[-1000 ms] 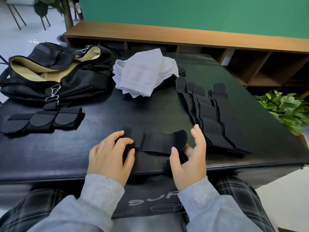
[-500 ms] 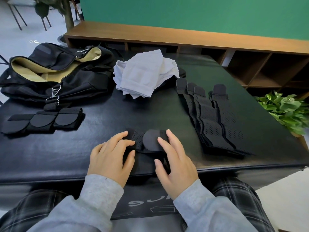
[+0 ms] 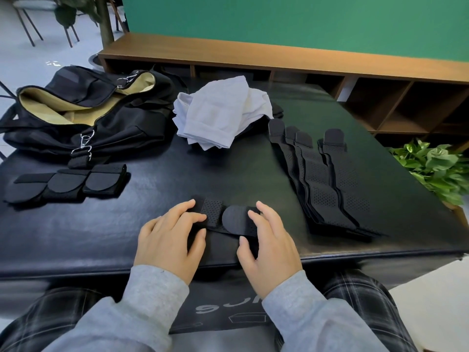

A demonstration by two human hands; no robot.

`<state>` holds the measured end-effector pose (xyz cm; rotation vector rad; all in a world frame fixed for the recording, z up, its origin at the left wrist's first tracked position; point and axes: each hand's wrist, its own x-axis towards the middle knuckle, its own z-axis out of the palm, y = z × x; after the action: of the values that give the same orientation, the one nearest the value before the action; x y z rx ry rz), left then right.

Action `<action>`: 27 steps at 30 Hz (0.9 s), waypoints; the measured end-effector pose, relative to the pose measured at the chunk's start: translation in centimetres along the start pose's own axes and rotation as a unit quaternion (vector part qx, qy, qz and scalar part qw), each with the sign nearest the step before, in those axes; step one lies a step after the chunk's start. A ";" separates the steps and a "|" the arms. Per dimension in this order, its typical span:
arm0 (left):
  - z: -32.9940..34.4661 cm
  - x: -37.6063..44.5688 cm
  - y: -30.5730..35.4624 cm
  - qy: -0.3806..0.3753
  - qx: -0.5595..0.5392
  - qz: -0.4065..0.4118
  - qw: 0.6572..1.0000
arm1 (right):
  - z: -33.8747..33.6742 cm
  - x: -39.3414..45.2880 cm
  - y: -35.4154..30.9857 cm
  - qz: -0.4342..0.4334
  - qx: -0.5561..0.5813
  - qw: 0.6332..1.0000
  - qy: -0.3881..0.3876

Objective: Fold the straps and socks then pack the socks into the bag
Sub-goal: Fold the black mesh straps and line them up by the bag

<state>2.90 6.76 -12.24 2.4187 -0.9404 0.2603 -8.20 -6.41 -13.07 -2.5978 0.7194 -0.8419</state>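
A black perforated strap [image 3: 228, 220] lies folded near the front edge of the black table [image 3: 76, 232], its rounded tab on top. My left hand [image 3: 170, 233] rests with its fingers on the strap's left end. My right hand [image 3: 269, 241] presses the right end, fingers on top and thumb at the front edge. A pile of white socks [image 3: 218, 115] lies at the table's back middle. The open black bag [image 3: 83, 110] with a tan lining sits at the back left.
Three folded straps [image 3: 68, 184] lie in a row at the left, below the bag. Several unfolded long straps [image 3: 324, 179] fan out on the right. A green plant [image 3: 436, 168] stands off the table's right edge, and a wooden shelf [image 3: 279, 54] runs behind.
My right hand carried the strap's right end over to the left, folding it onto itself. The hand now sits on the folded right end. My left hand stayed on the left end.
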 end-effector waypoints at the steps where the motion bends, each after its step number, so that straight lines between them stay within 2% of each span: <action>1: 0.0 0.0 0.0 -0.002 0.001 -0.001 1.000 | 0.1 0.2 0.0 0.007 0.003 1.000 0.003; 4: -0.1 0.0 0.1 -0.007 -0.001 -0.006 1.000 | -0.1 0.6 -0.1 0.016 -0.015 1.000 -0.013; 8: -0.2 0.0 0.3 -0.020 0.001 -0.015 1.000 | -0.5 1.5 0.1 0.007 -0.003 0.997 -0.075; 13: -0.2 0.2 0.6 -0.026 0.014 -0.029 0.999 | -0.6 1.5 0.7 -0.034 0.022 0.998 -0.038; 16: -0.2 0.2 0.6 -0.026 0.011 -0.023 0.999 | -0.6 1.4 0.7 -0.045 0.019 0.998 -0.045; 19: -0.3 0.1 0.6 -0.023 0.006 -0.021 0.999 | -1.0 1.1 0.6 -0.027 0.086 0.994 -0.060; 22: -0.3 0.1 0.7 -0.022 -0.011 -0.033 0.999 | -1.5 1.0 0.2 0.008 0.187 0.982 -0.029; 25: -0.5 0.7 1.1 -0.049 -0.022 -0.082 0.995 | -1.6 0.9 0.0 0.021 0.209 0.978 -0.012; 27: -0.8 1.1 1.6 -0.041 -0.029 -0.094 0.994 | -1.5 0.8 0.0 0.025 0.203 0.979 -0.019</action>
<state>2.62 5.60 -10.55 2.4589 -0.7373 0.0640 -8.54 -7.07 -11.58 -2.2167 0.5345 -0.8230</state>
